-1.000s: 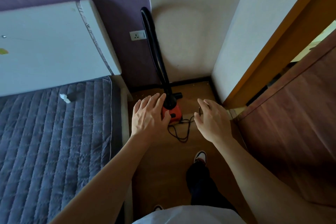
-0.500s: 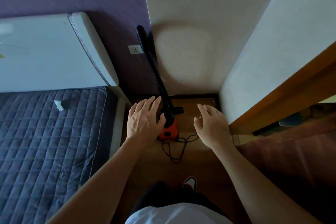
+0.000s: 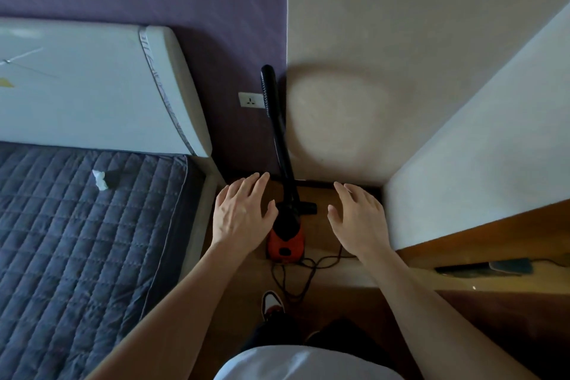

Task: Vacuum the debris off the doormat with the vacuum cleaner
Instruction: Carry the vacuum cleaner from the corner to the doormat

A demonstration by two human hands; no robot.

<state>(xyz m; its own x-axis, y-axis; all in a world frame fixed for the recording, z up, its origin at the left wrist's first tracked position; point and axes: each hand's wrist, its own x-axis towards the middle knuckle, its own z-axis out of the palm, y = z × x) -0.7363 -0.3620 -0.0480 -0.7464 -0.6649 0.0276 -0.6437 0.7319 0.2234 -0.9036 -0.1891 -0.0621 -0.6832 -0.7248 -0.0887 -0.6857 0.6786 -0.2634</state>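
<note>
A small orange and black vacuum cleaner (image 3: 285, 242) stands on the wooden floor in the corner, its black hose (image 3: 276, 129) leaning up against the wall. Its black cord (image 3: 303, 271) lies in loops on the floor in front of it. My left hand (image 3: 242, 210) hovers just left of the vacuum's top, fingers spread, holding nothing. My right hand (image 3: 357, 219) is open to the right of the vacuum, apart from it. No doormat is in view.
A bed with a grey quilted cover (image 3: 77, 241) and white headboard (image 3: 92, 86) fills the left. A wall socket (image 3: 251, 100) sits beside the hose. A white wall (image 3: 478, 148) and wooden door frame (image 3: 481, 237) close in the right. My shoe (image 3: 272, 301) is below the cord.
I have stepped closer to the corner and the view has tilted up. Both hands stay spread on either side of the vacuum, touching nothing.
</note>
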